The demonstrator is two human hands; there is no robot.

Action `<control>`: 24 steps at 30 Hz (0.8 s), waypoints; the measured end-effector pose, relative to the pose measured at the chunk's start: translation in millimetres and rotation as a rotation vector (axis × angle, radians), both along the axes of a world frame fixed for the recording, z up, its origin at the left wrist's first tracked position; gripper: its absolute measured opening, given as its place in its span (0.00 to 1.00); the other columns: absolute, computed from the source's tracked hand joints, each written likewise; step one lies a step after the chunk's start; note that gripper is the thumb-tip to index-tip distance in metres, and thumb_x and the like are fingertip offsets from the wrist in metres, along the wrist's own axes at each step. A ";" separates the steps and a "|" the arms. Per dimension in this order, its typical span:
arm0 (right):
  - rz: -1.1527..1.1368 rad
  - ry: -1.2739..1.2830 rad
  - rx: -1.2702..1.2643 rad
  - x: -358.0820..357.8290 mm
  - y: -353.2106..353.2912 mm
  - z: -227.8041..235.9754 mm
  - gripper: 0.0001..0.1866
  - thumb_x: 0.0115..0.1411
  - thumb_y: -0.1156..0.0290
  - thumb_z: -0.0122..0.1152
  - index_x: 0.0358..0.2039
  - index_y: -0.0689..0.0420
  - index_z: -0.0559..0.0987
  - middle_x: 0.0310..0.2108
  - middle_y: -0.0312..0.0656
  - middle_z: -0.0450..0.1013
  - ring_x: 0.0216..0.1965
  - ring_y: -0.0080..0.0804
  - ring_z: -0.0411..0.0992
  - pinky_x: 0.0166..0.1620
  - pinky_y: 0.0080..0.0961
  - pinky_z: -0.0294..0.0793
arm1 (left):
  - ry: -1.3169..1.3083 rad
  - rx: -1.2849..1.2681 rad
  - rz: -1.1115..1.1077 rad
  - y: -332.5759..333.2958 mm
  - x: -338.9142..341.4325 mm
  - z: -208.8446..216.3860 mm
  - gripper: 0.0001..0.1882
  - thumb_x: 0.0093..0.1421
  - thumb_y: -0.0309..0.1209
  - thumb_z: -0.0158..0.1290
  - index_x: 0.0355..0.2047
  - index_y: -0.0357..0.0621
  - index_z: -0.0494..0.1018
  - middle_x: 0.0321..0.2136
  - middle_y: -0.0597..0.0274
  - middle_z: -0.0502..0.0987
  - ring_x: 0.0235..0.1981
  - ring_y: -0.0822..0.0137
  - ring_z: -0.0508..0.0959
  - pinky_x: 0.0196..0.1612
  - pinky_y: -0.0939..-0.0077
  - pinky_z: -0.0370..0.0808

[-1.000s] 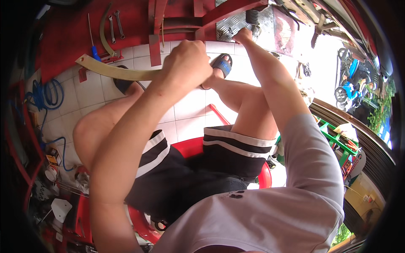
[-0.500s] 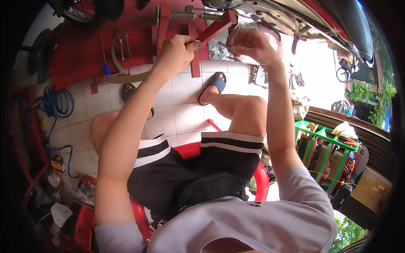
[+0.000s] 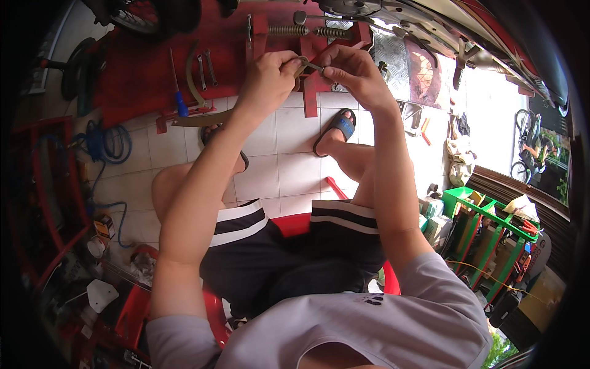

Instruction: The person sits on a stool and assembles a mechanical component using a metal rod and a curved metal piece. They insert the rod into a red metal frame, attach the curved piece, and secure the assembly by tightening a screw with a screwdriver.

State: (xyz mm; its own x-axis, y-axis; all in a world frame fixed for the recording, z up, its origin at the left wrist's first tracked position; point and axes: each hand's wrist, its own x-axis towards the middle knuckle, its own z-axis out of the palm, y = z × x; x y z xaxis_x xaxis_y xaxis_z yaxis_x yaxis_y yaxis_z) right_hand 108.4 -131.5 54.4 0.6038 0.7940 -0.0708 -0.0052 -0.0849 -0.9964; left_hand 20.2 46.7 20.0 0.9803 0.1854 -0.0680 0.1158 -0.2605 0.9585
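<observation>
My left hand (image 3: 270, 80) pinches a curved strip (image 3: 203, 119), my right hand (image 3: 355, 72) a small pin (image 3: 315, 66); slackening could drop either.

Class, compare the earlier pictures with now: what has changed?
The right hand has come left from the metal plate to the left hand, now pinching a small metal piece. The left hand still grips the curved strip; screwdriver and wrenches stay put.
</observation>
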 end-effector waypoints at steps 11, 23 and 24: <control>-0.019 -0.052 -0.045 -9.4 5.8 -3.9 0.06 0.57 0.75 0.60 0.33 0.61 0.74 0.27 0.31 0.69 0.30 0.16 0.65 0.35 0.16 0.65 | -0.159 0.212 0.085 -7.4 -5.9 -4.8 0.09 0.63 0.29 0.47 0.36 0.40 0.76 0.19 0.55 0.76 0.20 0.65 0.76 0.26 0.72 0.71; -0.072 -0.367 -0.304 -15.5 5.8 7.4 0.08 0.54 0.78 0.58 0.36 0.65 0.75 0.28 0.36 0.73 0.30 0.18 0.69 0.36 0.18 0.70 | -0.208 0.273 0.073 -9.6 -6.5 -3.5 0.08 0.63 0.27 0.48 0.35 0.37 0.76 0.21 0.50 0.78 0.23 0.61 0.81 0.25 0.72 0.74; -0.075 -0.388 -0.325 -15.8 4.9 8.6 0.09 0.54 0.78 0.58 0.36 0.65 0.76 0.28 0.36 0.73 0.31 0.18 0.69 0.36 0.18 0.71 | -0.206 0.266 0.066 -10.5 -6.0 -3.3 0.08 0.63 0.26 0.48 0.35 0.36 0.76 0.21 0.51 0.78 0.24 0.62 0.81 0.25 0.73 0.74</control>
